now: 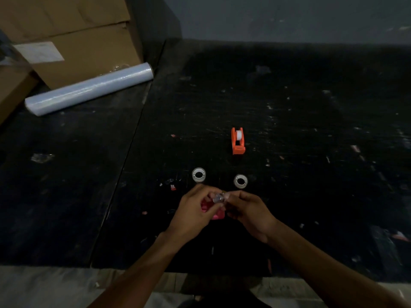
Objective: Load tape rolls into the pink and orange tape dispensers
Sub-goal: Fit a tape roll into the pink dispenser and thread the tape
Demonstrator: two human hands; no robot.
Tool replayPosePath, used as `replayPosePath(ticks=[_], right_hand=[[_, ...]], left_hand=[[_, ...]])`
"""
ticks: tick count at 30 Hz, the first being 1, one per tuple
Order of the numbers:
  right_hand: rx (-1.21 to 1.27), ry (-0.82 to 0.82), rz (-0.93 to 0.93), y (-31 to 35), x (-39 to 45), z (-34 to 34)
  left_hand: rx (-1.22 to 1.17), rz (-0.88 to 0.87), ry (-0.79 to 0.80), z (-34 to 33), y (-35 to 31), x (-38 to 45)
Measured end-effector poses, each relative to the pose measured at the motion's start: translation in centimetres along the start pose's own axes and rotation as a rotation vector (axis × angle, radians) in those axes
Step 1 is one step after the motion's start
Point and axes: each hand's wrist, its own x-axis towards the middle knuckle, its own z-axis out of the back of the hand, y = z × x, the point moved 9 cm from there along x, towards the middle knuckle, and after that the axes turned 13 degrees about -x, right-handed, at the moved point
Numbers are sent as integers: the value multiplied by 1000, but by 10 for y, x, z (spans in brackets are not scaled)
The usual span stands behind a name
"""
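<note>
Centrally, above the black counter (289,196): left hand (195,213) and right hand (246,210) pinched together on a small tape roll (218,198) over the pink dispenser (214,211); beyond, two spare rolls (198,174) and loaded orange dispenser (238,141).

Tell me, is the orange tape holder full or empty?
Full. The orange tape dispenser stands on the black table with a white tape roll showing between its sides.
</note>
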Motion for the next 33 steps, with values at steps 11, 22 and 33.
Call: replayPosePath(ticks=[11,22,33], right_hand=[[-419,-247,25,-4,5,55],[-1294,-252,124,-9,7,78],[-1253,-107,178,50,78,-9]], left_hand=[[-137,97,-132,13,10,0],[-243,244,-389,65,41,-7],[-261,255,-489,95,46,-19]])
